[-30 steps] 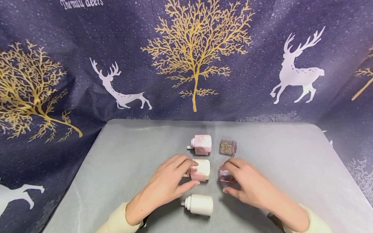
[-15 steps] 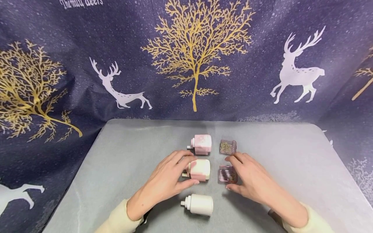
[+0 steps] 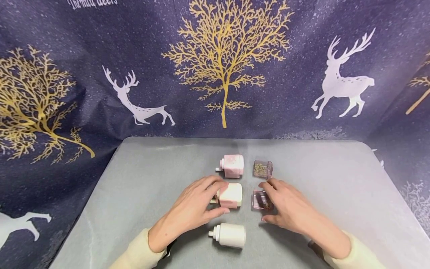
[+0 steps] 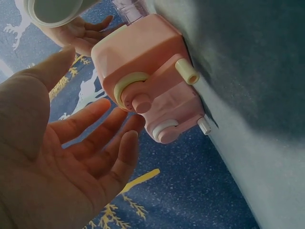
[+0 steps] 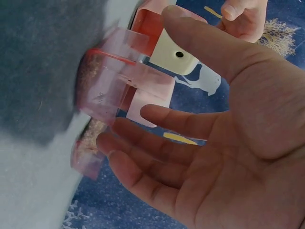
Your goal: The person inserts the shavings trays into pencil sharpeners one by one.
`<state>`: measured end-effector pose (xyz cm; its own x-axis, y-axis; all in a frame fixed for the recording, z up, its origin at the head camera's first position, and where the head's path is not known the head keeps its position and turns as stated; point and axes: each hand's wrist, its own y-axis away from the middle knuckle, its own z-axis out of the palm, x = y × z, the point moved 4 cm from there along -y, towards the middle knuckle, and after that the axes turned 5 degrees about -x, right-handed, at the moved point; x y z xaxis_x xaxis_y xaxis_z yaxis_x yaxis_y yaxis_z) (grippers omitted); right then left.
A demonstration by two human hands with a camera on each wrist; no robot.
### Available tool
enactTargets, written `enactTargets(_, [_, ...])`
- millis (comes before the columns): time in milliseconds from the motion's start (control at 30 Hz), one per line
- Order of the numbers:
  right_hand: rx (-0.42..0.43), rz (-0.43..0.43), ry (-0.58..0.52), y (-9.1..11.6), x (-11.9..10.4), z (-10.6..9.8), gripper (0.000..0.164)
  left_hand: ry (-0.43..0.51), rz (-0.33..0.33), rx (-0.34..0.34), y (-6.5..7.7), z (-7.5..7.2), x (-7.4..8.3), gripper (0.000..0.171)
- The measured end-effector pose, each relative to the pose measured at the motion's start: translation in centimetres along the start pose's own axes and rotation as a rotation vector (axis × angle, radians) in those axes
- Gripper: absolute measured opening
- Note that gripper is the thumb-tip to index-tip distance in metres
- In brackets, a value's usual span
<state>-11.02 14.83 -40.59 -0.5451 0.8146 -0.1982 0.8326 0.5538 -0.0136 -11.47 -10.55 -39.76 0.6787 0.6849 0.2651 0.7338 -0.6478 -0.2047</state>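
Observation:
A pink crank pencil sharpener with a cream face [image 3: 230,195] lies mid-table, its crank handle [image 4: 187,71] on the left. My left hand [image 3: 193,201] is spread around its crank side, thumb and fingers relaxed. To the right of this sharpener sits a clear pink shavings drawer [image 3: 259,200], dark bits inside. My right hand [image 3: 290,209] arches beside it, fingers loosely extended and partly covering its right end. In the right wrist view, the palm faces the drawer [image 5: 102,88] with nothing gripped. The sharpener's cream face shows a dark pencil hole [image 5: 179,54].
Behind lie a pale pink sharpener [image 3: 232,166] and another clear drawer [image 3: 263,169] with light brown shavings. A white sharpener [image 3: 230,235] lies nearest the front. All rest on a grey table [image 3: 161,157], with a dark blue deer-print cloth [image 3: 268,112] hanging behind.
My right hand's fingers have drawn back to the right from over the pink drawer, uncovering more of it. My left hand has barely moved.

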Motion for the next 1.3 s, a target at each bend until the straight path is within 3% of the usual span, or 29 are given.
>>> enactTargets(200, [-0.022,0.000,0.017,0.0,0.0,0.3,0.084,0.017,0.040,0.029,-0.1,0.1,0.0,0.054])
enactTargets(500, [-0.042,-0.009,0.011,-0.2,0.2,0.7,0.072,0.030,0.014,0.007,-0.1,0.4,-0.3,0.048])
enactTargets(800, [-0.046,-0.015,-0.017,-0.4,0.5,1.1,0.053,0.033,0.037,0.032,-0.3,0.5,-0.4,0.042])
enactTargets(1300, [-0.063,-0.032,-0.080,-0.3,0.5,1.2,0.051,0.044,0.045,0.040,-0.4,0.6,-0.6,0.042])
